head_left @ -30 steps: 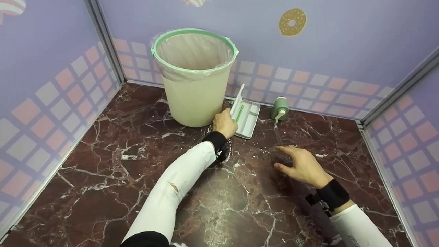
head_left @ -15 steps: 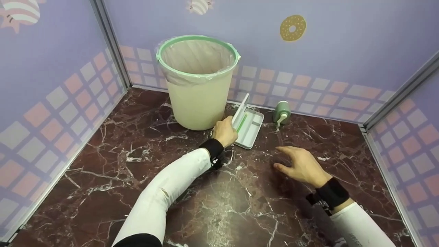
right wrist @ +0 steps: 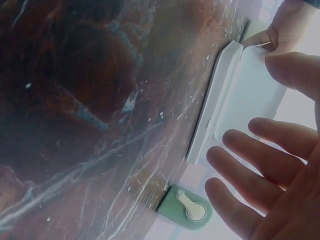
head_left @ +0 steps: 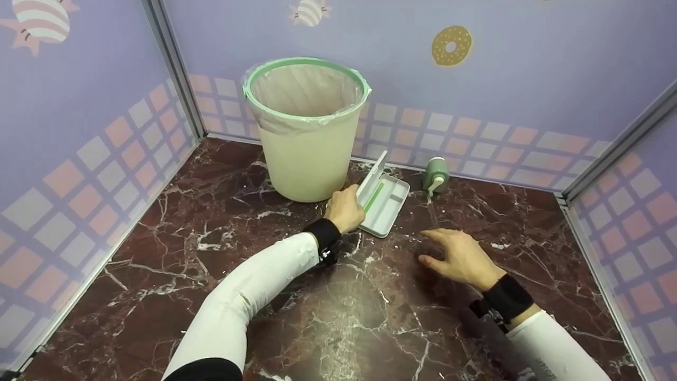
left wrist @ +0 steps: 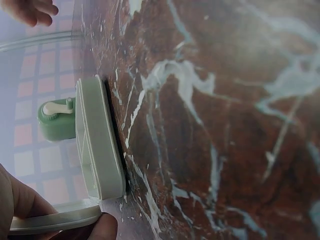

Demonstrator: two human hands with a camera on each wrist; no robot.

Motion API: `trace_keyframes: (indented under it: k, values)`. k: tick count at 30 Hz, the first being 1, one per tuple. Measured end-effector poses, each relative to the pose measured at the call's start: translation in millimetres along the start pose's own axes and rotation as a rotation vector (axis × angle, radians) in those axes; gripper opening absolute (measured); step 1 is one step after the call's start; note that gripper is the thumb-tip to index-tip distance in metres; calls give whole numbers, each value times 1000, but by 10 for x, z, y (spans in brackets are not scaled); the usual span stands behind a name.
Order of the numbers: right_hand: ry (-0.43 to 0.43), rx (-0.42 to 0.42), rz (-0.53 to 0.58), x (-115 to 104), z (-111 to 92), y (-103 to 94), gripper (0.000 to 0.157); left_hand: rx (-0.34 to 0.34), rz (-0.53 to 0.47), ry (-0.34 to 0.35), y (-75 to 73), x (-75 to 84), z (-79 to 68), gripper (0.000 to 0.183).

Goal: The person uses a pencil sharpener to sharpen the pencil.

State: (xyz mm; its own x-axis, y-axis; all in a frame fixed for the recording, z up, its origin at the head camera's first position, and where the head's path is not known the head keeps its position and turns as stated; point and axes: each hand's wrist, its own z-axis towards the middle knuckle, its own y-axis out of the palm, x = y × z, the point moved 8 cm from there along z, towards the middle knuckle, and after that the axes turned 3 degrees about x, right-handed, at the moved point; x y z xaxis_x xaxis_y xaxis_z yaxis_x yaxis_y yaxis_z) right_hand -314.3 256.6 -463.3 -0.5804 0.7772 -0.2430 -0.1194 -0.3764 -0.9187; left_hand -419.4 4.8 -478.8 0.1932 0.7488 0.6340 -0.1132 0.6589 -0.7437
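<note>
A pale grey-white pencil case [head_left: 385,209] lies on the marbled surface with its lid [head_left: 373,175] raised on the left side. My left hand [head_left: 345,209] pinches that lid near its front end, thumb and fingers on either face in the left wrist view. Inside the tray is a green pencil [head_left: 374,196], lying lengthwise near the hinge. My right hand [head_left: 461,257] hovers to the right and in front of the case with fingers spread, holding nothing. Behind and right of the case stands a green crank pencil sharpener [head_left: 436,175].
A cream waste bin [head_left: 309,159] with a green rim and plastic liner stands at the back, just left of the case. Purple walls [head_left: 529,79] enclose the brown marbled tabletop [head_left: 174,301] at the back and both sides.
My left hand has drawn the pencil case a little towards me, lid still raised. The head view has tilted up slightly. My right hand has hardly moved.
</note>
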Motion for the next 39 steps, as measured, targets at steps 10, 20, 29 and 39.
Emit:
trace_keyframes:
  k: [10, 20, 29, 39]
  values:
    - [-45, 5, 12, -56, 76, 56, 52, 20, -6, 175, 39, -53, -61, 45]
    - [-97, -3, -26, -99, 174, 197, 43, -53, 11, 189, -37, 34, -268, 45]
    - [-130, 53, -45, -99, 369, 228, 30, -122, 9, 256, -68, 63, -304, 48]
    - [-133, 97, -111, -62, 672, 316, 14, -77, 27, 373, 227, -243, -54, 53]
